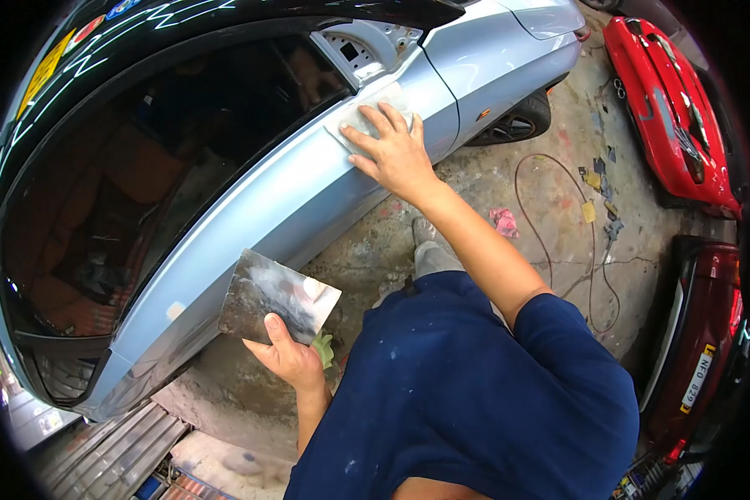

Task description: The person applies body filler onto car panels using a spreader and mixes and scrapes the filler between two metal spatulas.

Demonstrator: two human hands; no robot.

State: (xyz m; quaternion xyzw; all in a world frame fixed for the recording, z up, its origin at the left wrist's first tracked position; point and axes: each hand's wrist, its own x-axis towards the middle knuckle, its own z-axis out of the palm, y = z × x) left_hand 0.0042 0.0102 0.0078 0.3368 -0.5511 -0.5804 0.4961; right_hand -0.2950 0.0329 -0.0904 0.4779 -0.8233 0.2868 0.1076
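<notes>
My right hand (389, 152) lies with fingers spread on the upper edge of a silver-blue car's front door (292, 179). Beneath and around those fingers is a pale whitish-grey patch (383, 98), close to the bare mirror mount. My left hand (289, 354) grips a flat rectangular board (277, 296) by its lower edge, thumb on top. Dark and whitish smears cover the board, with a pale blob near one corner. A crumpled green thing (323, 348) shows beside the left hand; whether it is held cannot be made out.
A dark side window (175, 175) sits above the door. On the stained concrete floor lie a thin hose (550, 158), a pink crumpled piece (503, 222) and several scraps. A red bumper (667, 100) and a dark red car part with a plate (696, 367) stand at right.
</notes>
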